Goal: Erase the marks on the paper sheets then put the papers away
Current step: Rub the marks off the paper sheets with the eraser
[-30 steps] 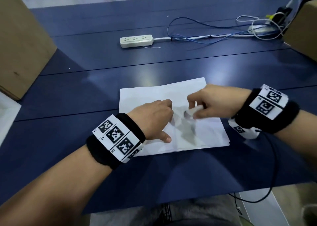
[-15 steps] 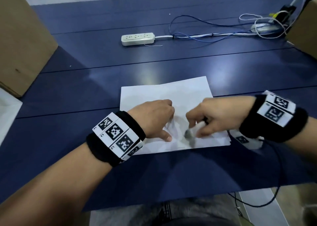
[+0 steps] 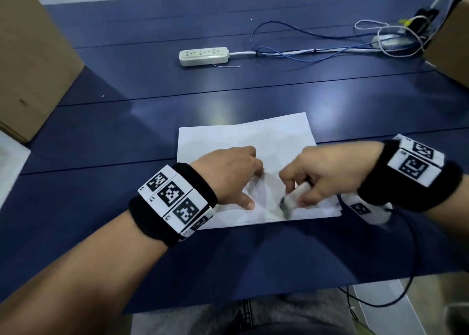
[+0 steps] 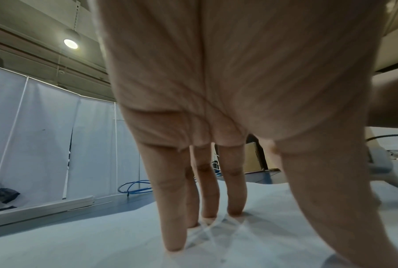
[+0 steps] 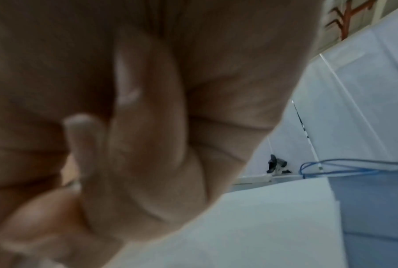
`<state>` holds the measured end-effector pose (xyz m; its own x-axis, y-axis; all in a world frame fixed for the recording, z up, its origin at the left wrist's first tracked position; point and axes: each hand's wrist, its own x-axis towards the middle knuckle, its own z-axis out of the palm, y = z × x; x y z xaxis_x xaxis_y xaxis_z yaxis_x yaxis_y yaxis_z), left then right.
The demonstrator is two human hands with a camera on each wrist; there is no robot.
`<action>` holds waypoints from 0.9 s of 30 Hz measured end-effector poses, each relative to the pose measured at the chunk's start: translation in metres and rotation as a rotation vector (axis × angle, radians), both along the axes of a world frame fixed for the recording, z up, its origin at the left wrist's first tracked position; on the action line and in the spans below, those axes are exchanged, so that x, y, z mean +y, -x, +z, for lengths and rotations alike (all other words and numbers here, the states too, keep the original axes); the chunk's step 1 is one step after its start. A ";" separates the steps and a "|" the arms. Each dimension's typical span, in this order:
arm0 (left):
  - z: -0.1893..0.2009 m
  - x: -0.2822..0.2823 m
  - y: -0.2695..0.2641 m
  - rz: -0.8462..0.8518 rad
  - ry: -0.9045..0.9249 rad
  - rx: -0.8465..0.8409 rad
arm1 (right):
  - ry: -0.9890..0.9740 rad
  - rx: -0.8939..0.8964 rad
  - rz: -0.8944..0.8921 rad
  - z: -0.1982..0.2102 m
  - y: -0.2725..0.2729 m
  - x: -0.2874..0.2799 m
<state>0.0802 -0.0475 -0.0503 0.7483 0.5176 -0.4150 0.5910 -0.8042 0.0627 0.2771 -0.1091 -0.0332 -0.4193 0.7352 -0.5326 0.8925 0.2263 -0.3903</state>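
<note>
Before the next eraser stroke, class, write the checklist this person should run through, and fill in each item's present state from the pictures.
1. Left hand pinning the paper sheets: ok, straight fingers press down on the top sheet.
2. Right hand gripping the eraser: ok.
3. Eraser tip on the sheet: ok, near the front edge.
4. Marks gone: cannot tell; the area beside the eraser is shadowed.
5. Sheets squared up: not ok, edges are offset at the right corner.
6. Power strip and cables clear of the work: ok, far back on the table.
</note>
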 end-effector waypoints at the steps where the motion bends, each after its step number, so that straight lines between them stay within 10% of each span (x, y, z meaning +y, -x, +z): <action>1: 0.000 0.000 -0.001 -0.003 -0.001 0.003 | -0.034 -0.016 -0.021 -0.002 -0.002 0.003; 7: 0.002 0.002 -0.003 -0.023 -0.014 0.016 | -0.382 -0.146 -0.177 -0.004 -0.013 0.029; 12: 0.002 0.002 -0.004 -0.020 -0.017 0.021 | -0.065 -0.029 0.008 0.003 -0.001 -0.007; 20: 0.004 0.001 -0.005 -0.029 -0.018 0.025 | -0.407 -0.151 -0.166 -0.001 -0.009 0.025; 27: 0.001 0.003 -0.004 -0.029 -0.019 0.014 | -0.095 -0.072 -0.006 0.000 -0.002 -0.003</action>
<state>0.0847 -0.0444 -0.0490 0.7573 0.5034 -0.4159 0.5679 -0.8222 0.0389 0.2791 -0.1119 -0.0337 -0.3781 0.7861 -0.4890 0.9188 0.2539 -0.3022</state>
